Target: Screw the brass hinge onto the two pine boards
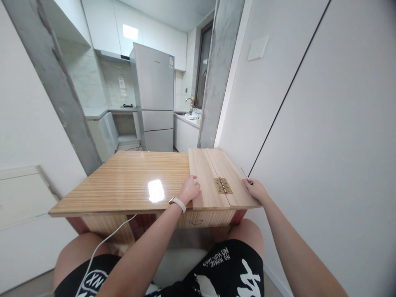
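Note:
Two pale wooden boards lie side by side on the right part of the desk, the left board (202,165) and the right board (227,165). A brass hinge (222,185) spans the seam between them. My left hand (189,189), with a watch on its wrist, rests at the left board's outer edge, its fingers curled. At the right board's outer edge, my right hand (255,190) is closed around a screwdriver (246,173), whose thin shaft points up and to the left.
The striped glossy desk (123,181) extends left of the boards, with a drawer handle (196,222) below its front edge. A white cable (108,237) hangs at the front. A white wall stands close on the right. A fridge (156,82) stands beyond the desk.

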Demonstrator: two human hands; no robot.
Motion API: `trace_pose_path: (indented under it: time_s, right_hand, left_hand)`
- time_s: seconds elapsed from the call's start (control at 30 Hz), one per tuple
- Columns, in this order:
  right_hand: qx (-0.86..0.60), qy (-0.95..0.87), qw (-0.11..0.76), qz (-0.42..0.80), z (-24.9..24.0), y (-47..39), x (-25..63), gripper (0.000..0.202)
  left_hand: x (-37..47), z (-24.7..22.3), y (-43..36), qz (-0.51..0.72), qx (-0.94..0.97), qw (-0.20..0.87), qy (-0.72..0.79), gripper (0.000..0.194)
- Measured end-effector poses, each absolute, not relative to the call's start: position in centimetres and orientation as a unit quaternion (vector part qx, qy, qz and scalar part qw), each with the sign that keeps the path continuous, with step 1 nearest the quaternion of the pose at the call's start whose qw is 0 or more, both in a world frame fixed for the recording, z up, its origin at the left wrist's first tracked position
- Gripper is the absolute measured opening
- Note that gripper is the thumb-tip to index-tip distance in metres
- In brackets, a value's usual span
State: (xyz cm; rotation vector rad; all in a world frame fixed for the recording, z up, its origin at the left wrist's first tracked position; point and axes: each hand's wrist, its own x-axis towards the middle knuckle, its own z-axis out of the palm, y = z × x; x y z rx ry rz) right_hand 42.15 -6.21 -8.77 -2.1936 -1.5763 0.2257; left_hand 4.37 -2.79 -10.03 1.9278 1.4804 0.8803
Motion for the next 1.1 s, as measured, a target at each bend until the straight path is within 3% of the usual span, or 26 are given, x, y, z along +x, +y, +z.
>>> trace_pose_path:
  time_s: [0.27, 0.6, 1.1]
  right_hand:
    - [-0.779, -0.563, 0.261, 0.087, -9.6, -6.1, 43.0, 0.043]
    - [-0.772, -0.583, 0.240, 0.080, -9.5, -6.1, 42.1, 0.046]
    - [-0.723, -0.653, 0.221, 0.038, -8.9, -5.0, 28.7, 0.044]
  left_hand:
    - [4.3, -10.1, -2.9, 0.339, 0.688, 0.311, 0.561, 0.048]
    - [3.5, -9.0, -4.0, 0.347, 0.684, 0.298, 0.568, 0.046]
    - [-6.8, -8.8, -2.9, 0.344, 0.640, 0.234, 0.646, 0.045]
